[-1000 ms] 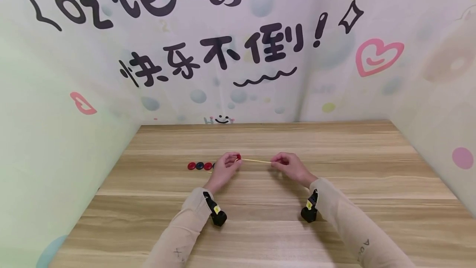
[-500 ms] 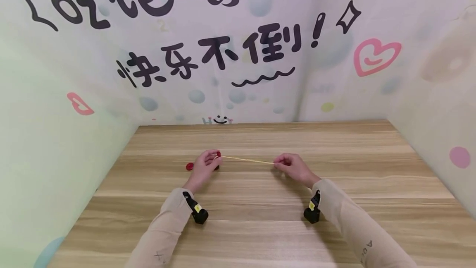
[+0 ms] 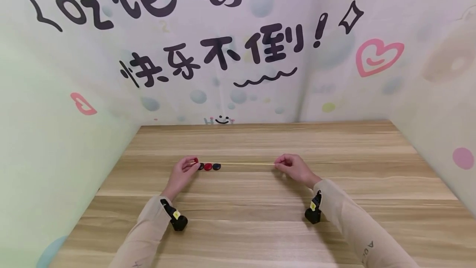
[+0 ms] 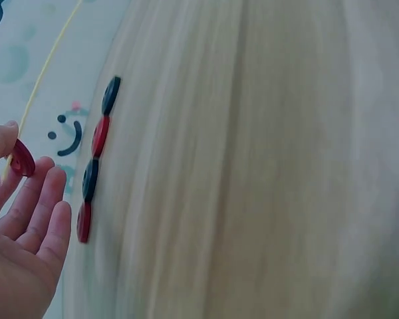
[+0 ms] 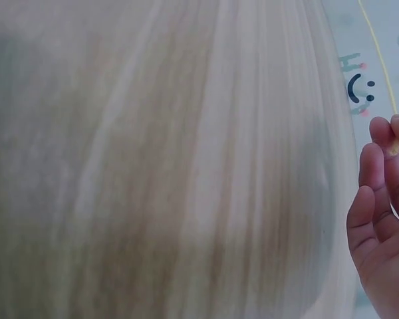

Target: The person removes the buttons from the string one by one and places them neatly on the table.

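Note:
My left hand (image 3: 182,176) pinches a red button (image 4: 22,159) between thumb and fingertips, above the left part of the table. A thin yellow string (image 3: 245,163) passes at the button and runs taut across to my right hand (image 3: 297,171). Thumb and forefinger of the right hand pinch the string's end, which shows a small pale knot (image 5: 392,150) in the right wrist view. Beside the left hand, several red and dark blue buttons lie in a touching row on the table, among them a red button (image 3: 208,167) and a dark blue button (image 3: 217,167).
The wood-grain table (image 3: 260,218) meets a printed backdrop (image 3: 275,102) at its far edge, with pale side walls at left and right. Each wrist carries a small black camera, the left camera (image 3: 178,221) and the right camera (image 3: 313,214).
My left hand has slid left with the red button, and the stretch of string between the hands has lengthened. The right hand stays nearly in place. Buttons it covered now show.

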`<state>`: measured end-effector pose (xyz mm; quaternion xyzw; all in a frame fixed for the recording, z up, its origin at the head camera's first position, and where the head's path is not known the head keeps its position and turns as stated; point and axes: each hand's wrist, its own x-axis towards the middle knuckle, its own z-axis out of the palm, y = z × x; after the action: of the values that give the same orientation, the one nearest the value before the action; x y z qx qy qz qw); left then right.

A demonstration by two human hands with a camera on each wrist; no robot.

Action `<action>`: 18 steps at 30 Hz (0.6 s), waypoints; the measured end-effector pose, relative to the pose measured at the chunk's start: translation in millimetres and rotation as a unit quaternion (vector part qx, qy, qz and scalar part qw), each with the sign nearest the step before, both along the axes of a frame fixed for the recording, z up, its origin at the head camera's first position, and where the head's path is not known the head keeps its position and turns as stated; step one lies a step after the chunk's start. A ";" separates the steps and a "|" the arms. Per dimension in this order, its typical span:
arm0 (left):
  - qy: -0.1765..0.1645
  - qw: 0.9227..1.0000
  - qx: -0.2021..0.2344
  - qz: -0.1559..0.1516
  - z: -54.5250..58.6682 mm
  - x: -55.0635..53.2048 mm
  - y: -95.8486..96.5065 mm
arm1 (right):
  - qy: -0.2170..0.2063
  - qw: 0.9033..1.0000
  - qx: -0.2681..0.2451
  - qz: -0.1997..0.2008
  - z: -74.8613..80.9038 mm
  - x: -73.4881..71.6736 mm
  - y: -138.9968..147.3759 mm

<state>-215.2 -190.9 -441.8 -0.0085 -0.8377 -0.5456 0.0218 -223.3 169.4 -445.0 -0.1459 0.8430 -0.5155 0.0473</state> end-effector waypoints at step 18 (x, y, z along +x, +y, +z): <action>-0.004 0.997 -0.066 -0.042 -3.9 12.8 -30.1 | -0.020 1.000 0.009 0.022 1.3 5.9 6.4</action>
<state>-202.4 -221.0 -445.7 -0.0428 -0.8708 -0.4897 -0.0054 -217.4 175.7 -443.7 -0.1537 0.8429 -0.5099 0.0765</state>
